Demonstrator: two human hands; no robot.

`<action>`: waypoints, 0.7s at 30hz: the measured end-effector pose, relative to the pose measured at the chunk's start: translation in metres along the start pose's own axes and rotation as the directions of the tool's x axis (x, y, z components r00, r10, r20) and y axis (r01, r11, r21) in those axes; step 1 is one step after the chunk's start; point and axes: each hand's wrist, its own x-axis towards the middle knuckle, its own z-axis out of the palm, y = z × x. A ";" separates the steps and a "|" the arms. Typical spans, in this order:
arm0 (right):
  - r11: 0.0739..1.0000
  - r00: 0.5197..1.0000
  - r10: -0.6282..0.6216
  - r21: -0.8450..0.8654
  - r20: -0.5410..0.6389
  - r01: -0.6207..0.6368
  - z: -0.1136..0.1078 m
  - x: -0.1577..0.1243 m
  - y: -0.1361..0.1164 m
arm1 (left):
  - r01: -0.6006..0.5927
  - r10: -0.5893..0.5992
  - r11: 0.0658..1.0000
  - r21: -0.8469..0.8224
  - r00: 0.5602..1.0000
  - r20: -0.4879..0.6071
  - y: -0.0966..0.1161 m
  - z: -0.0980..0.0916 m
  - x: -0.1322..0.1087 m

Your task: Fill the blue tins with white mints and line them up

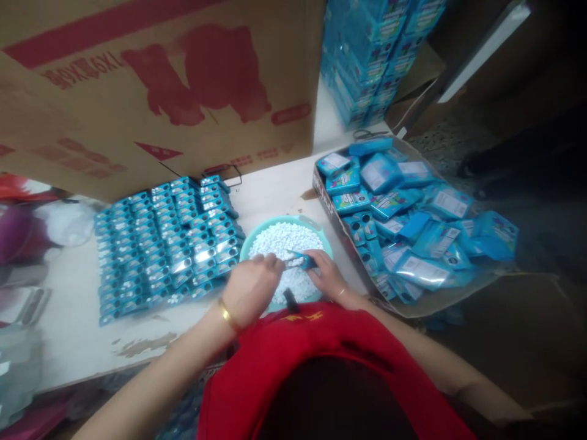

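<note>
A teal bowl full of small white pellets stands right before me on the table. Above the pellets, my right hand grips a small blue box whose flap appears raised, with white showing at its opening. My left hand, a gold bracelet at its wrist, is closed just left of that box. Something thin and dark reaches from its fingers toward the opening, too blurred to name. Left of the bowl, many similar small blue boxes stand packed in rows, some with white pellets on top.
To the right, a cardboard tray is heaped with blue packets. A large carton stands behind the rows. Blue packages are stacked at the back right, with scissors near their base. Plastic bags lie far left.
</note>
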 end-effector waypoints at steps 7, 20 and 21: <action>0.991 1.000 0.025 0.128 -0.005 -0.024 -0.003 -0.003 0.001 | -0.085 0.037 0.966 -0.243 0.980 -0.195 -0.031 0.006 -0.005; 0.939 0.924 0.200 -0.205 -0.326 -0.276 -0.088 0.036 0.026 | -0.140 0.063 0.927 -0.347 0.972 -0.226 -0.083 0.040 0.091; 0.907 0.902 0.199 -0.277 -0.382 -0.317 -0.101 0.043 0.040 | -0.082 0.001 0.942 -0.326 0.970 -0.242 -0.103 0.038 0.104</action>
